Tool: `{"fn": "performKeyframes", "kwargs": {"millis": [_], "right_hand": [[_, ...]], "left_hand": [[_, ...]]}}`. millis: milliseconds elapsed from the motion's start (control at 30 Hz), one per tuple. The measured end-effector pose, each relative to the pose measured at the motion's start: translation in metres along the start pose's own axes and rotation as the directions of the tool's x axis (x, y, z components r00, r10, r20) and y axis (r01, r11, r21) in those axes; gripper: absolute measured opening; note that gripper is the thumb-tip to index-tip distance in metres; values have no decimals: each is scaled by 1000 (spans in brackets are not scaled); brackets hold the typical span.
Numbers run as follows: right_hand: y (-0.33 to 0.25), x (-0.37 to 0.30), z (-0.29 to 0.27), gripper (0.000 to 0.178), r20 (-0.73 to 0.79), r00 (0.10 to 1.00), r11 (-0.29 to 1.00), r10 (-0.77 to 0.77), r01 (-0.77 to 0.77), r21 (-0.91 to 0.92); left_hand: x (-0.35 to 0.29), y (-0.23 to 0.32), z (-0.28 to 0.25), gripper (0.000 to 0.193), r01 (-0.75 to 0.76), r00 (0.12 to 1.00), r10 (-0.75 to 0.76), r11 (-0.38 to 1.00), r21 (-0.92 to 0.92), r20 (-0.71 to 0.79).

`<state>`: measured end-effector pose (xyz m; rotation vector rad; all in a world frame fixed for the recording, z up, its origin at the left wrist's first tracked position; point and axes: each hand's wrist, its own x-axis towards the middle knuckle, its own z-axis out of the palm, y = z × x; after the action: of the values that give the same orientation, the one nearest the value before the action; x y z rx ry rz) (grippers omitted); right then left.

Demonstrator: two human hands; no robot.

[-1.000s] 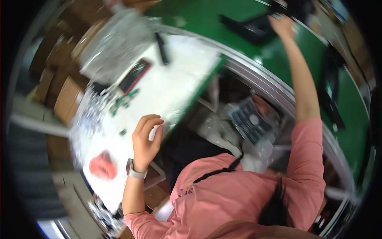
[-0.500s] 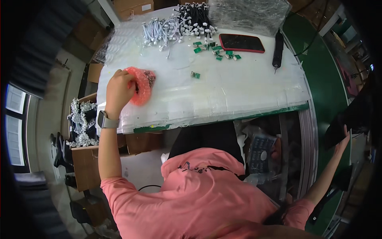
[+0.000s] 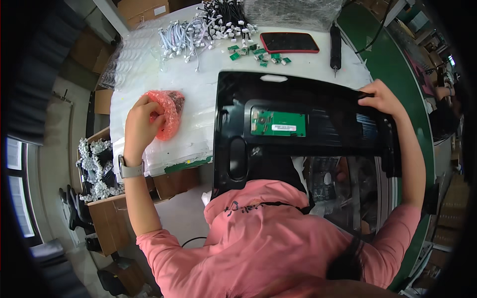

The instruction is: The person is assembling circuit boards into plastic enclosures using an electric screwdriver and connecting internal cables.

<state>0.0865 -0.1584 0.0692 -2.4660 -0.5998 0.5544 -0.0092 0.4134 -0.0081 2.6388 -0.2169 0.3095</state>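
The right grip (image 3: 385, 99) grasped the black panel (image 3: 323, 124) at its far right corner, fingers closed over the rim. The left grip (image 3: 144, 121) had its fingers curled into the mouth of the red pouch (image 3: 171, 119); whether they pinched any of the dark bits inside could not be told.

With no hand at its left end, the panel looked liable to sag or twist about that one corner. If the right fingers slipped, it might drop to the lap or knock the edge of the surface (image 3: 198, 82). A tug of the left fingers could tip the soft pouch and spill its bits, and a careless sweep of the panel's far edge could scatter the small boards (image 3: 263, 58).

The panel was over the lap and, in this view, covered the near right part of the surface; whether it touched there was unclear. Its long axis ran left to right, dipping slightly toward the right. The side bearing the green board (image 3: 285, 124) faced up to the camera, and both short ends reached back toward the person, with a gap between.

Beyond lay the phone (image 3: 289, 42), the screwdriver (image 3: 335, 47) and, farther left, white cables (image 3: 184, 39).
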Motion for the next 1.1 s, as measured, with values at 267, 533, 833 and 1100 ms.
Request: {"fn": "performKeyframes", "kwargs": {"millis": [267,533,833,1100], "right_hand": [[20,78,-15,14,124,989,995,-83,90,-50],[13,113,-54,41,-100,994,988,43,-27,153],[68,189,-37,41,-337,725,792,600,-597,125],[45,167,-51,35,-627,677,609,387,323,724]], "left_hand": [[3,8,7,10,-3,986,24,992,125,-162],[8,14,-3,8,267,953,-271,962,-50,-138],[30,86,22,11,-60,972,-145,610,-790,-186],[37,131,41,20,16,999,-39,281,-960,5]]}}
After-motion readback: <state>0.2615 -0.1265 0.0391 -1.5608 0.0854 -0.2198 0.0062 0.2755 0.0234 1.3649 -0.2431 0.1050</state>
